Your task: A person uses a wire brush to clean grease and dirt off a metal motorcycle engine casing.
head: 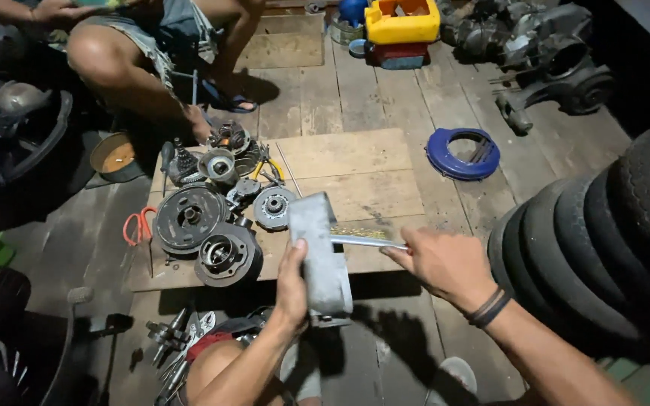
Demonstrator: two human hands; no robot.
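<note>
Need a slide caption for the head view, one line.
Left hand steadies a grey metal casing while right hand holds a metal rod against it, above a board of parts.

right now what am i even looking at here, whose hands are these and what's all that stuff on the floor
This is a single picture from a camera worn on a person's head, looking down at their own two bare hands; there is no machine. The left hand grips a grey metal casing stood on end. The right hand holds a thin metal rod whose tip meets the side of that casing. Beyond them, a wooden board on the plank floor carries round metal engine parts and orange-handled scissors. To the right lie a stack of tyres and a blue ring. At the top left sits a second person, whose hands are not the wearer's.
</note>
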